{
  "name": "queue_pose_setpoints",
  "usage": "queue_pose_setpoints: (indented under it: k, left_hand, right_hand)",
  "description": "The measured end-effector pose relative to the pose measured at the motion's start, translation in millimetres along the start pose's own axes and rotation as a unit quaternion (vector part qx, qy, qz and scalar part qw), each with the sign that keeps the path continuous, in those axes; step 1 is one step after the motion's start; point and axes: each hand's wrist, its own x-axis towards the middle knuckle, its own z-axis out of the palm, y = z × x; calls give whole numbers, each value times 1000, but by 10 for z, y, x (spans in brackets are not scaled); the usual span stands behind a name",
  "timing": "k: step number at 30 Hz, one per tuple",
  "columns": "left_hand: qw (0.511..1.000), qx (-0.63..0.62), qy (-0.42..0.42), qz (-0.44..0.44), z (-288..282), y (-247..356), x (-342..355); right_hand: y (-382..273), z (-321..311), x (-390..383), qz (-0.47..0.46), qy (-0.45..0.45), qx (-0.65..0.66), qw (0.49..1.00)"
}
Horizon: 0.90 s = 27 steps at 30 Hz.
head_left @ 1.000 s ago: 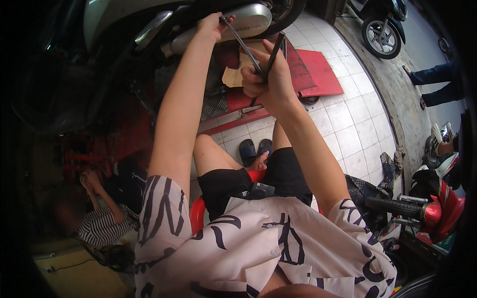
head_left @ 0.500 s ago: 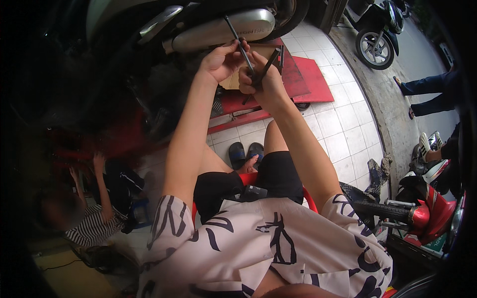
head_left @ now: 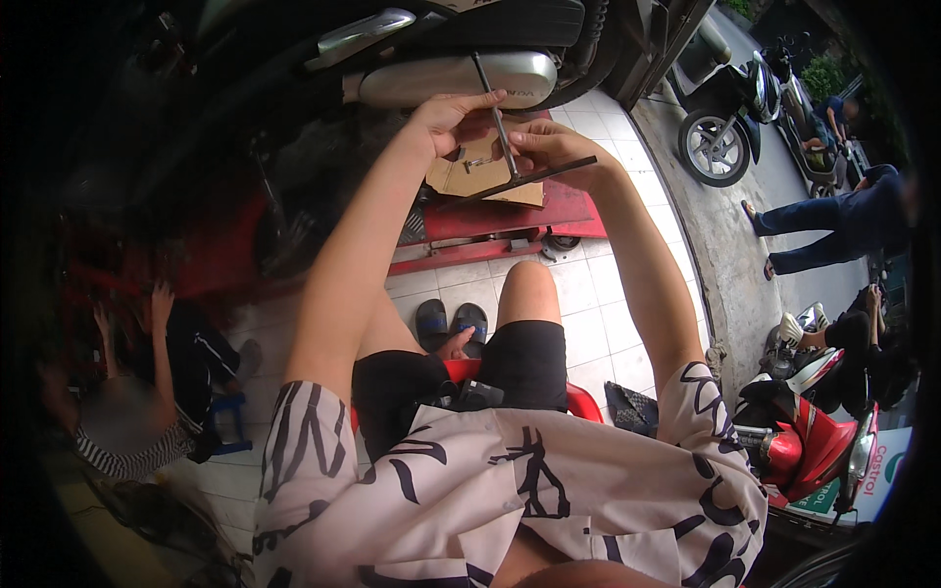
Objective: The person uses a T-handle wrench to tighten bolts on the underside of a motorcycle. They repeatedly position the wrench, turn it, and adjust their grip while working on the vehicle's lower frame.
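A dark T-handle wrench (head_left: 554, 171) is held up between my two hands. Its long shaft points away from me, with the tip in front of the scooter's silver cover (head_left: 421, 86); whether they touch I cannot tell. My left hand (head_left: 449, 120) is closed on the shaft toward its far end. Thumb and fingers of my right hand (head_left: 564, 147) pinch the same shaft nearer the crossbar, which slants across below that hand. Beneath them is a piece of cardboard (head_left: 466, 184) with several small metal parts (head_left: 478, 164), perhaps bolts, on it.
The cardboard rests on a red lift platform (head_left: 578, 218). At left, a person in a striped shirt (head_left: 132, 451) sits by a blue stool (head_left: 231, 416). A red motorbike (head_left: 818, 446) stands at lower right. Parked scooters (head_left: 714, 147) and people are outside at right.
My right hand has moved from the crossbar end onto the shaft, its fingers less wrapped. The crossbar now shows fully. The whole view has shifted, revealing more cardboard and the small parts.
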Motion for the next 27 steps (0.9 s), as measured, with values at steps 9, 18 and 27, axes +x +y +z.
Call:
queue_pose_setpoints:
  k: [9, 18, 27]
  left_hand:
    - [950, -220, -207, 78, -28, -269, -17]
    - [921, -299, -241, 65, 13, -239, 89]
    - [939, -289, -176, 61, 94, -222, 90]
  right_hand:
    - [80, 331, 33, -86, -22, 311, 946]
    - [156, 702, -884, -384, 593, -254, 661]
    - [146, 1240, -830, -113, 343, -496, 790]
